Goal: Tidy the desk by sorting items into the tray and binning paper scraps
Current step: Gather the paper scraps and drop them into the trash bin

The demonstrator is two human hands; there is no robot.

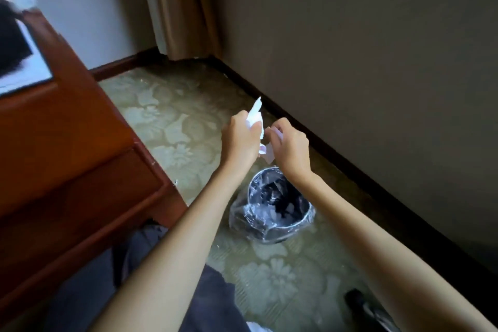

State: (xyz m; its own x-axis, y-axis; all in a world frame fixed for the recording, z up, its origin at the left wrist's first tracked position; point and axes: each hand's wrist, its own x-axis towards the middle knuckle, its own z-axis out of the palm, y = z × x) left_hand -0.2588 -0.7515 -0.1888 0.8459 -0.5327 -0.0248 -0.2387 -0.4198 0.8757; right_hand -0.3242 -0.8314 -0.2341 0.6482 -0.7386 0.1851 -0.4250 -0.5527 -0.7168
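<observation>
Both hands up over the bin (272, 205) on the patterned carpet (167, 127): left hand (241, 137) clutching crumpled paper scraps (255, 113), right hand (291, 145) pinching a smaller scrap (277, 134). Wooden counter (67, 129) sits close on the left.

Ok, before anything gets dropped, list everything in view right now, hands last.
paper scraps: several, white, held in both hands
waste bin: one, dark with a clear plastic liner, on the carpet near the hands
loose scrap: one, white, on the carpet by the desk corner
desk: one, reddish-brown wood, left
curtain: one, tan, far corner
carpet: one, pale green floral, floor
trousers: dark grey-blue, bottom edge
left hand: grips a bunch of scraps
right hand: pinches a scrap
</observation>
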